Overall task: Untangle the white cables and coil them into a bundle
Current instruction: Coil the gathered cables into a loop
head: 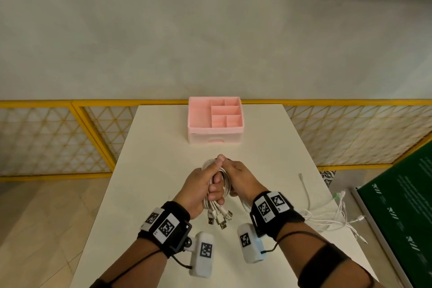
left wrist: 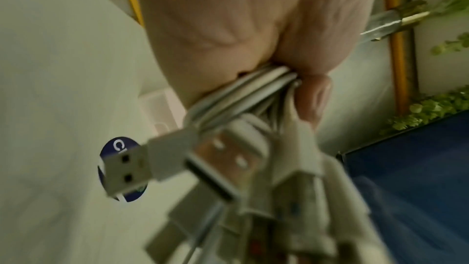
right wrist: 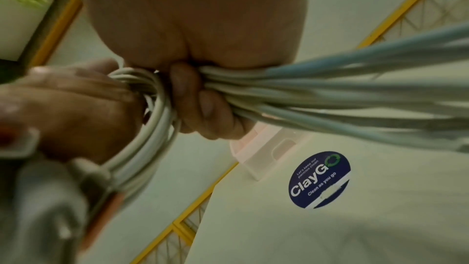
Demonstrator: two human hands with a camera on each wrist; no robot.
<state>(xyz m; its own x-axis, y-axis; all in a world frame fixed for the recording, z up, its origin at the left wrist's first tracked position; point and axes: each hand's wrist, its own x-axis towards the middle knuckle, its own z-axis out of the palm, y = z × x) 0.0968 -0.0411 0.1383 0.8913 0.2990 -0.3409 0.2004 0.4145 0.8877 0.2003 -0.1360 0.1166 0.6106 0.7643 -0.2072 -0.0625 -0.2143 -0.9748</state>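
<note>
Coiling step judged in hand: white cables (head: pixel 216 190) held above table (head: pixel 145 170), looped bundle clasped by left hand (head: pixel 198 190), strands gripped in curled fingers of right hand (head: pixel 240 179). Loose tails (head: pixel 336 215) trailing right; next wrap needs slack fed in.

Both forearms enter from lower frame, converge at centre. Left hand (head: pixel 198 188) fisted round cables (head: pixel 218 184), thumb up. Right hand (head: pixel 242 179) fingers curled round same cables, just beside left, touching.
</note>
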